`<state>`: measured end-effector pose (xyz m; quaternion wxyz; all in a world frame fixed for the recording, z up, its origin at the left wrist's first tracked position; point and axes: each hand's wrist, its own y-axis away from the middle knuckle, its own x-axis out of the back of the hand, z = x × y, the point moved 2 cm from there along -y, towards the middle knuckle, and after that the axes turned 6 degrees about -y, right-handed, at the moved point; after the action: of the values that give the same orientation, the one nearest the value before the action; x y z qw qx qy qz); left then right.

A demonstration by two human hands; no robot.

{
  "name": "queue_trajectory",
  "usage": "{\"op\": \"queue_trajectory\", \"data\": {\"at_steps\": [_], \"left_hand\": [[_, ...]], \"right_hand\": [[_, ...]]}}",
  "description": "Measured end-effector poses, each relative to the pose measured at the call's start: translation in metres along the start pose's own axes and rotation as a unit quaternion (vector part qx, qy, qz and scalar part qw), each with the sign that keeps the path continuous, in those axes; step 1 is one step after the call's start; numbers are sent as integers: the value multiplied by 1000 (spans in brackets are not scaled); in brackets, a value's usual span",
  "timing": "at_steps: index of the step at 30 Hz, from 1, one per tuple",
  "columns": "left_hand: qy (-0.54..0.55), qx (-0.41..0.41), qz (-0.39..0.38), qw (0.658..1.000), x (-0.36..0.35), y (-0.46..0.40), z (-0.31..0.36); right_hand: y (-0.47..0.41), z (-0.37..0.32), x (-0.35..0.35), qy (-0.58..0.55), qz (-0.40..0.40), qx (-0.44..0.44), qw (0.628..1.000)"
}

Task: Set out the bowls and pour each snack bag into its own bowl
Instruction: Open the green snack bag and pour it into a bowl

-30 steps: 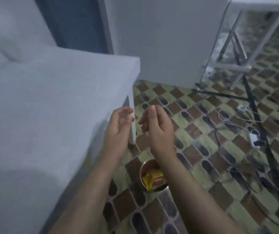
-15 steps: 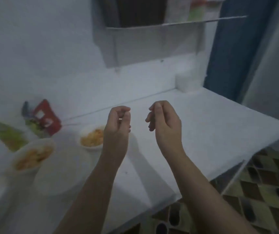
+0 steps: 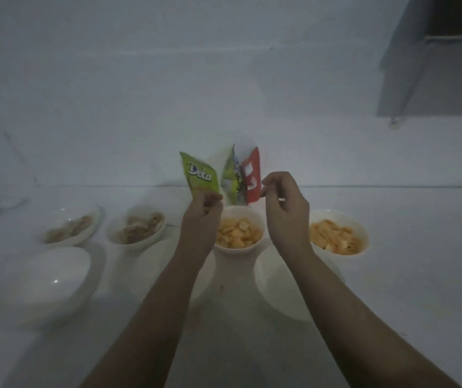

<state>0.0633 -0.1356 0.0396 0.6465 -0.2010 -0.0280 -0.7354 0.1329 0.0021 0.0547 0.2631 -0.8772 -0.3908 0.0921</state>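
You see a green bag (image 3: 200,175), a red bag (image 3: 253,177), white bowls (image 3: 238,249) of orange snacks (image 3: 237,232), and a white table (image 3: 406,247).

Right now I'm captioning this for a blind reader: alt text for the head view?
The left hand pinches a green Deka bag above a white counter; the right hand hovers by a red bag. Four bowls hold snacks, including one between the hands.

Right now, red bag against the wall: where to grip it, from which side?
Pinch the red bag at its right edge, coming in from the right, where the right hand hovers. It stands upright against the wall; another bag overlaps its left side and a bowl blocks the bottom.
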Motion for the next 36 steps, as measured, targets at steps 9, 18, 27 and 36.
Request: {"op": "queue_trajectory", "data": {"at_steps": [9,18,27,36], "left_hand": [[-5,157,-63,986,15,-134,-26],[-105,188,-107,971,-17,-224,-31],[-112,161,-79,977,-25,-235,-46],[-167,-25,31,985,4,-192,10]], "right_hand": [[-76,30,-83,91,-25,66,993],[-125,70,-109,127,-27,47,990],[-134,87,-119,119,-13,15,993],[-124,55,-108,100,-3,33,994]]}}
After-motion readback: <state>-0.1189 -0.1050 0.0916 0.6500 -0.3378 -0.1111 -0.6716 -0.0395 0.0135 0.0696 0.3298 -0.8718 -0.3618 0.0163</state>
